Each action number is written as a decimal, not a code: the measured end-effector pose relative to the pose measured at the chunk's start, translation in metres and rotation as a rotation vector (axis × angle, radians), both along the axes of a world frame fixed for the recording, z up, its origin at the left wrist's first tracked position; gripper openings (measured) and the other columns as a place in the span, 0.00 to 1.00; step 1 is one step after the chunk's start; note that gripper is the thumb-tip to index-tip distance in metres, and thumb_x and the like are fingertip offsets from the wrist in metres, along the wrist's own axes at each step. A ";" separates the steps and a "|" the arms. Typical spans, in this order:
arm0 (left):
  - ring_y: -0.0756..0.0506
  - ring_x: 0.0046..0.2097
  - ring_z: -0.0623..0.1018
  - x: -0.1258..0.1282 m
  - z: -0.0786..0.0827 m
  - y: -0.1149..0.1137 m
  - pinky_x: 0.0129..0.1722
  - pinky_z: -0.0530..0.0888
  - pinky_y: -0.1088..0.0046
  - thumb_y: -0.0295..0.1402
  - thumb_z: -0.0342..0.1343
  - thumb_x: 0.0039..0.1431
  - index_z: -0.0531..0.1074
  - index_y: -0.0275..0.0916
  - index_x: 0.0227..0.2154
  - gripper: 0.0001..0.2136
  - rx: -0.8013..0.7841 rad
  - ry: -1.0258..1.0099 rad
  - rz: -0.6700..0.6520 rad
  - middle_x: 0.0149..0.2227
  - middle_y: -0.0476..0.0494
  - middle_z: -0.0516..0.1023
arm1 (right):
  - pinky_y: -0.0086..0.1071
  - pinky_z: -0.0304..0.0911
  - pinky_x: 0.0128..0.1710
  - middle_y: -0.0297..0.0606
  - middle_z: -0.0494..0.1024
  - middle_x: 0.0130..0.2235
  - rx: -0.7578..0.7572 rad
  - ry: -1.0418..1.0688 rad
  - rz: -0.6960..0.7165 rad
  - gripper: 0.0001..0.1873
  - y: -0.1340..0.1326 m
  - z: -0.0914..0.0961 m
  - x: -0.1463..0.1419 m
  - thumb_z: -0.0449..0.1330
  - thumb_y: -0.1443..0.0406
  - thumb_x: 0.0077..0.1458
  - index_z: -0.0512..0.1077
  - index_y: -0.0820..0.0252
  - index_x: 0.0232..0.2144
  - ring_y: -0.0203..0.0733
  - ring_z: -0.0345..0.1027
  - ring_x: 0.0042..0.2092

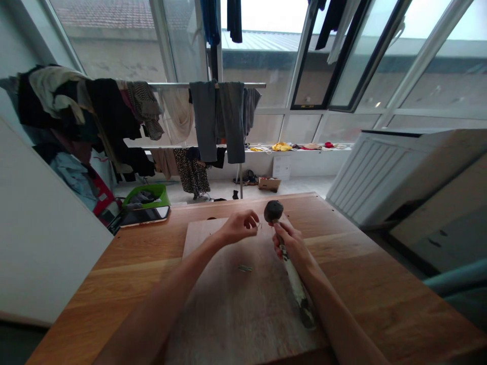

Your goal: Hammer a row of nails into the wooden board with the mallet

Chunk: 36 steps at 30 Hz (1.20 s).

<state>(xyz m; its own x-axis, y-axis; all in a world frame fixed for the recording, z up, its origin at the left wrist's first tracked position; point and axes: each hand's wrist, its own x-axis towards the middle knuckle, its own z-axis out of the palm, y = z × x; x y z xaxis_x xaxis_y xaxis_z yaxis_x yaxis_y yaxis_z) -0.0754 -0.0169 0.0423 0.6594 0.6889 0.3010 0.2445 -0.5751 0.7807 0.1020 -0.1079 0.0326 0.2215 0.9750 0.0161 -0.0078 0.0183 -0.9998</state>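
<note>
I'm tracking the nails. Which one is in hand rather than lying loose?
The nail pinched by the left hand, beside the hammer in the right hand; the other nails lie loose on the board, nearer the person.

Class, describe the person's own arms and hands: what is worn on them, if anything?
The left forearm and right forearm are bare down to the picture's lower edge: no sleeves show. The left hand and right hand wear no gloves. No watch or bracelet shows at either wrist. Rings are too small to tell.
</note>
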 end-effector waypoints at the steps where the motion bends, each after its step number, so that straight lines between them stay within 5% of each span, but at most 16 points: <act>1: 0.53 0.27 0.73 0.001 -0.006 0.007 0.27 0.68 0.80 0.25 0.59 0.51 0.76 0.35 0.39 0.12 -0.038 -0.074 0.088 0.29 0.49 0.77 | 0.25 0.54 0.10 0.24 0.66 0.18 -0.001 -0.005 -0.002 0.26 0.000 0.000 0.000 0.61 0.45 0.51 0.73 0.60 0.40 0.31 0.59 0.14; 4: 0.54 0.26 0.72 0.004 -0.023 0.019 0.28 0.69 0.80 0.27 0.59 0.54 0.76 0.35 0.42 0.12 -0.092 -0.143 0.225 0.29 0.49 0.78 | 0.25 0.54 0.10 0.24 0.66 0.17 -0.004 -0.014 0.001 0.26 0.000 -0.001 0.001 0.61 0.45 0.51 0.72 0.61 0.39 0.32 0.58 0.13; 9: 0.53 0.27 0.73 0.005 -0.039 0.017 0.29 0.71 0.80 0.28 0.59 0.54 0.77 0.36 0.38 0.08 -0.066 -0.078 0.215 0.29 0.49 0.80 | 0.25 0.54 0.11 0.24 0.66 0.18 -0.002 -0.011 0.003 0.25 -0.001 0.000 0.001 0.61 0.45 0.52 0.72 0.60 0.40 0.32 0.59 0.14; 29: 0.52 0.28 0.74 0.004 -0.038 0.011 0.32 0.72 0.77 0.24 0.58 0.53 0.77 0.37 0.35 0.07 0.019 -0.019 0.206 0.33 0.48 0.82 | 0.25 0.54 0.11 0.23 0.66 0.17 -0.010 -0.012 0.095 0.27 -0.003 0.007 -0.011 0.61 0.42 0.49 0.70 0.59 0.36 0.32 0.59 0.14; 36: 0.51 0.29 0.76 0.003 -0.037 0.012 0.31 0.72 0.77 0.23 0.60 0.52 0.75 0.37 0.43 0.15 -0.011 -0.050 0.217 0.31 0.49 0.82 | 0.24 0.50 0.11 0.23 0.64 0.19 -0.048 0.110 0.202 0.26 -0.004 0.005 -0.016 0.58 0.44 0.53 0.68 0.59 0.41 0.31 0.57 0.14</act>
<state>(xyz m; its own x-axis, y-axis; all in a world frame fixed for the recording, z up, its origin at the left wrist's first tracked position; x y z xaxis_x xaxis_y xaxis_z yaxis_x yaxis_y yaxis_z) -0.0721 -0.0048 0.0049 0.4795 0.8164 0.3217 0.3222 -0.5048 0.8008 0.0861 -0.1115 0.0372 0.0197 0.9988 -0.0444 -0.1151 -0.0419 -0.9925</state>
